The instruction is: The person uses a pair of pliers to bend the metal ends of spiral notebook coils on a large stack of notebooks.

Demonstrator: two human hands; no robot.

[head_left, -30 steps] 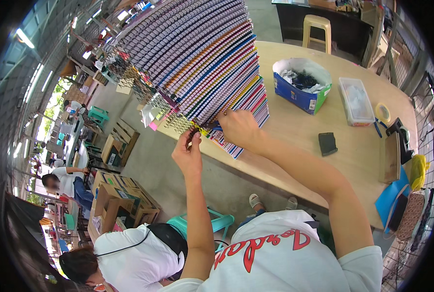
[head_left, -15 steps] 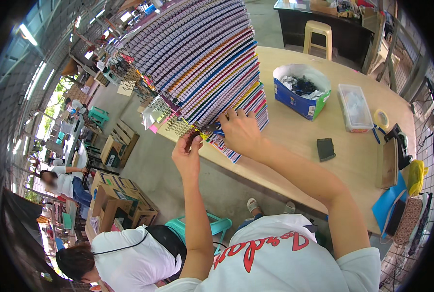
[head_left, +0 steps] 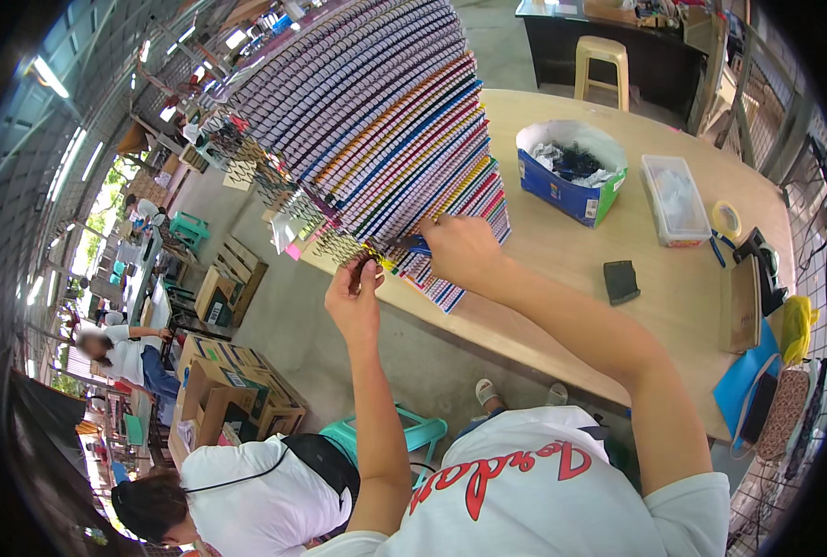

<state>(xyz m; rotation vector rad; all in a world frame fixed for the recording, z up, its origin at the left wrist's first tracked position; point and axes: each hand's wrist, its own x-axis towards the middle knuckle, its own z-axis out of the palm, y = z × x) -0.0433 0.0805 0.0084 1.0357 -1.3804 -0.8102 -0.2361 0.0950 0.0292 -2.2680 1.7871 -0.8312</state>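
Observation:
A tall stack of spiral-bound notebooks (head_left: 386, 121) with white, blue, red and yellow edges stands at the table's near left edge. Loose wire coil ends (head_left: 339, 247) stick out from its left side. My left hand (head_left: 353, 299) is pinched at the lower coil ends, by a bit of yellow; what lies between the fingertips is too small to make out. My right hand (head_left: 466, 252) is closed around blue-handled pliers (head_left: 419, 244), against the stack's lower front. The jaws point left toward the coils and are partly hidden.
On the table (head_left: 534, 306) are a blue-green carton (head_left: 562, 190) of dark wire scraps, a clear plastic box (head_left: 675, 200), a tape roll (head_left: 726, 221) and a dark block (head_left: 620, 282). A co-worker (head_left: 246, 492) sits close at my left, near a green stool (head_left: 413, 432).
The fingers of my right hand, spread over the notebook edges before, have curled in around the pliers' handles. My left hand stays almost in place at the coil ends.

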